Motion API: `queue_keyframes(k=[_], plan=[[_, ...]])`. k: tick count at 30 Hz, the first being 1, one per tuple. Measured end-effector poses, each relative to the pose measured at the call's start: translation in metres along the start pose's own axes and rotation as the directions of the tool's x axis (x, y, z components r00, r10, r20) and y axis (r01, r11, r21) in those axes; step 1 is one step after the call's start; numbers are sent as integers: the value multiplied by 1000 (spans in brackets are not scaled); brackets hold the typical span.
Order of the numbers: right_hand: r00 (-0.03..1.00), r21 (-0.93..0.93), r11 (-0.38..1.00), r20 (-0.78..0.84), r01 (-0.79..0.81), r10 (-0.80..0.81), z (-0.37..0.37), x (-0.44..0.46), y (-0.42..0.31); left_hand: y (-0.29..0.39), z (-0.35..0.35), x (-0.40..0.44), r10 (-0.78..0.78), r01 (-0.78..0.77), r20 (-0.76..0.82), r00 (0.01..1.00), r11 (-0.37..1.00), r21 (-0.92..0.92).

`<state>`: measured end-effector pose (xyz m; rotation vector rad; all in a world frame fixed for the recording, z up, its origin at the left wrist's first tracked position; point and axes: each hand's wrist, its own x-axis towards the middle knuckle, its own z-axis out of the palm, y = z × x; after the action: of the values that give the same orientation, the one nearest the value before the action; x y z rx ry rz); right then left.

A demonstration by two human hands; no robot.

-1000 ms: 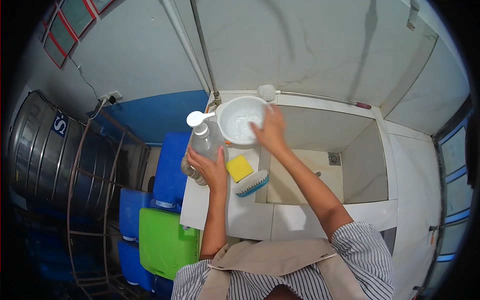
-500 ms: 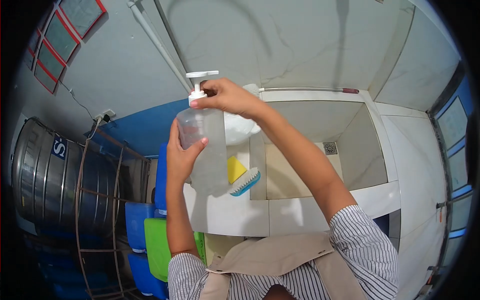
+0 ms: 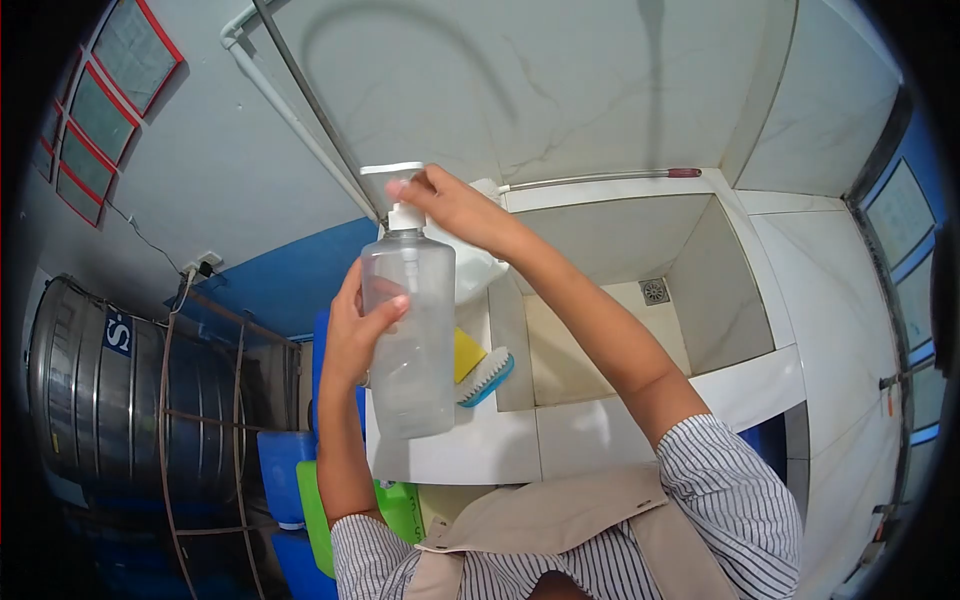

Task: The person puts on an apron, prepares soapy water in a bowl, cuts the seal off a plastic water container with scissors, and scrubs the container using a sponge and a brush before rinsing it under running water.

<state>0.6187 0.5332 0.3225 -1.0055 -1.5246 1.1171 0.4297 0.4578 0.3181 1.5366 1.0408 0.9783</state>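
Observation:
A clear pump bottle [image 3: 412, 350] hangs upright above the counter, in front of my chest. Around its left side wraps my left hand [image 3: 358, 325], the thumb across the front. My right hand [image 3: 445, 205] is closed at the white pump top [image 3: 405, 215], its fingers around the neck under the nozzle. Behind the bottle is a white basin [image 3: 470, 262], partly hidden. A yellow sponge [image 3: 468, 355] and a blue brush with pale bristles [image 3: 488, 378] lie beside the bottle on the counter.
A tiled sink [image 3: 600, 300] with a drain [image 3: 653, 291] lies to the right. A long-handled brush [image 3: 600, 177] rests along its back ledge. Blue containers [image 3: 285, 465], a metal rack [image 3: 168, 410] and a steel tank [image 3: 130, 390] stand left.
The bottle has been lifted off the counter between my hands. My right hand has left the basin for the pump top. Since the middle frame the bottle sits slightly lower in view.

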Motion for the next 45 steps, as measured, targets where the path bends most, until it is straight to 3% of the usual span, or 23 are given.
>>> queue_keyframes(k=[1,2,3,4,5,6,7,8,9,11,12,14,15,17,21,23,31,41,45], plan=[[1000,2,1000,2,-6,6,0,-1,-1,-6,7,1,91,-66,-111,990,975,213],[997,-145,989,76,3,8,-1,-1,-1,-9,11,2,203,-103,-196,959,900,424],[989,-287,958,147,26,18,-2,1,-1,-10,11,4,201,-102,-194,960,899,426],[971,-97,994,225,-55,76,-6,5,3,-10,9,5,149,-77,-174,973,929,362],[972,-95,994,222,-56,76,-9,8,10,-10,7,7,101,-52,-150,984,953,297],[965,170,985,262,-28,-18,-11,11,17,-15,-2,10,101,-54,-145,984,953,299],[953,424,906,276,-8,-121,-14,14,23,-24,-16,13,18,-17,-12,1000,994,106],[940,670,738,301,-86,-164,-21,18,28,-29,-24,15,-40,52,134,990,995,-84],[942,672,736,295,-83,-163,-27,23,33,-35,-28,14,-42,54,140,989,995,-81],[969,723,690,161,14,-188,-39,35,39,-39,-30,12,-122,173,186,975,942,-289],[972,695,718,150,26,-180,-41,41,42,-37,-31,13,-127,179,191,973,941,-287],[986,617,786,114,26,-122,-46,55,46,-32,-32,10,-189,184,150,970,982,45],[995,531,847,75,21,-71,-46,59,49,-34,-31,11,-194,189,151,969,981,46],[998,468,883,53,12,-41,-45,67,58,-40,-28,16,-236,208,108,966,953,221],[996,330,941,-3,-78,84,-39,82,82,-54,-27,25,-217,188,86,973,946,263],[995,305,948,-22,-90,101,-38,87,90,-62,-29,33,-275,234,42,960,881,411],[973,271,942,-63,-196,220,-35,96,114,-70,-31,58,-337,276,14,941,794,541],[976,280,946,-91,-163,195,-34,109,135,-76,-39,78,-434,312,38,900,703,639],[976,293,941,-89,-167,201,-32,108,136,-84,-44,81,-401,292,27,916,710,641]])
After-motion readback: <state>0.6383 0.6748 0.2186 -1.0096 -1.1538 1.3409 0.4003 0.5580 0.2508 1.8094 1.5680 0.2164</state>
